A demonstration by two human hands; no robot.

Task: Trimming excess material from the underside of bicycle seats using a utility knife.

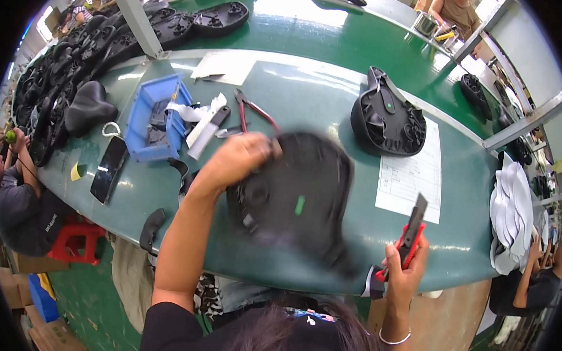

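Observation:
In my left hand (pixel 243 161) is the edge of a black bicycle saddle (pixel 292 201), its hollow underside facing up. The saddle is smeared by motion and its narrow nose points toward the lower right. A small green mark shows inside it. My right hand (pixel 405 264) grips a red and black utility knife (pixel 411 236), blade pointing up and away, to the right of the saddle. Beyond both hands, another upturned saddle (pixel 389 117) lies partly on a printed paper sheet (pixel 411 176).
Left on the green table are a blue bin (pixel 153 121), red-handled pliers (pixel 252 110), a phone (pixel 109 170) and a saddle pile (pixel 63 94). White sheets (pixel 511 213) hang at the right edge. A metal post (pixel 136 18) rises at the back. People sit at both sides.

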